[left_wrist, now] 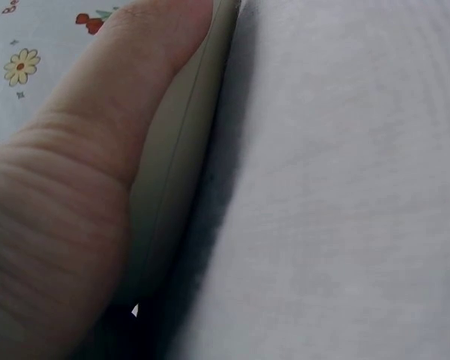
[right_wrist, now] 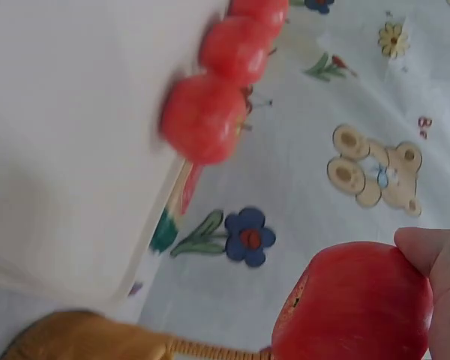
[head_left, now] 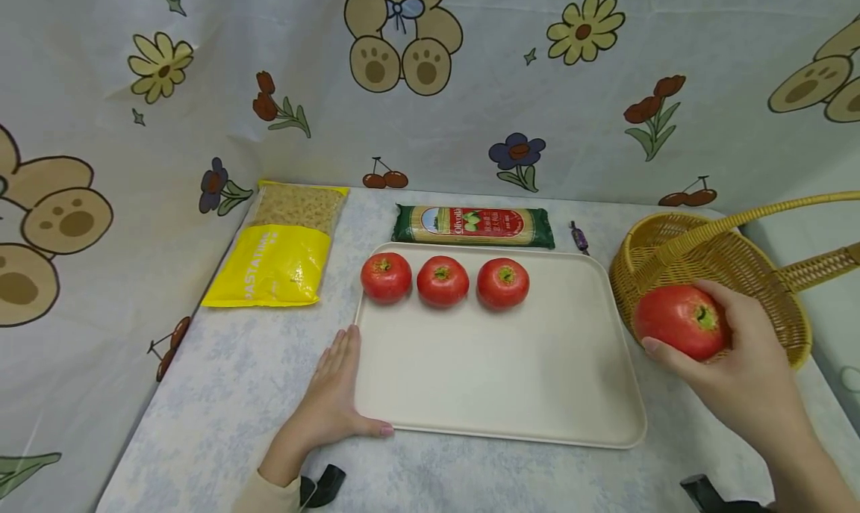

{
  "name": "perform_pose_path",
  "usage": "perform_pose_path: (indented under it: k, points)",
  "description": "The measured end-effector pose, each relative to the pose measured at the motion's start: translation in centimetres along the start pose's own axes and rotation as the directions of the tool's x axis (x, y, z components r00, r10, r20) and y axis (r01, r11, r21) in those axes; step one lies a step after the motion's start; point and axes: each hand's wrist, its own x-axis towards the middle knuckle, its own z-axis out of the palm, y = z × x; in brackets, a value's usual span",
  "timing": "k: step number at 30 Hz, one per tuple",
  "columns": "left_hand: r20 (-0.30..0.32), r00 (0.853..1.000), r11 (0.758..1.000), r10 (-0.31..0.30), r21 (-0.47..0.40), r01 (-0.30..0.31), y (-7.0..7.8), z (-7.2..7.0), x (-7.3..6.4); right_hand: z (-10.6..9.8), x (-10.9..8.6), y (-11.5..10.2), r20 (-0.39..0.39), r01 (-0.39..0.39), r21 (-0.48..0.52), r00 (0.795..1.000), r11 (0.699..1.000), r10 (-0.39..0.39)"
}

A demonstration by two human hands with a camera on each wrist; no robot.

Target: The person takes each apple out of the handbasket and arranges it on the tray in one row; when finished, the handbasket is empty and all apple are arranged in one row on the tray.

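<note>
My right hand grips a red tomato over the near side of a yellow wicker basket. In the right wrist view the held tomato fills the lower right, with a finger or thumb against it. On a cream tray, three more tomatoes stand in a row along the far left side: one at the corner, one beside it and one further right. Against the tray's left near corner rests my left hand, fingers straight along the left side and thumb at the front edge.
Behind the tray lies a green-ended pasta packet. A yellow bag of pasta lies at the back left. A small purple item sits between packet and basket. The basket's handle arches up to the right. A patterned cloth hangs behind.
</note>
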Motion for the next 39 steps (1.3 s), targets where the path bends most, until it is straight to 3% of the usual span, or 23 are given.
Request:
perform_pose_path:
  k: [6,11,23,31,39]
  points:
    - [-0.006,1.0,1.0,0.0,0.0,0.0,-0.1,0.1,0.1,2.6,0.8,-1.5,0.11,0.078,0.055,0.99,0.995,-0.084]
    - [-0.008,1.0,1.0,0.004,-0.006,-0.004,-0.1,0.1,0.1,5.3,2.4,-1.4,0.165,0.104,0.088,0.979,0.991,-0.117]
    - [-0.009,1.0,1.0,0.006,-0.007,-0.006,0.0,0.1,0.0,10.1,7.2,0.3,0.379,0.012,0.063,0.925,0.998,-0.035]
    - [-0.01,1.0,1.0,0.007,-0.009,-0.007,0.0,0.1,0.0,11.4,8.5,0.6,0.439,0.013,0.008,0.899,1.0,-0.015]
    - [-0.007,1.0,1.0,0.002,-0.001,-0.002,0.0,0.0,0.1,11.8,8.6,0.5,0.43,0.041,0.002,0.902,0.999,-0.038]
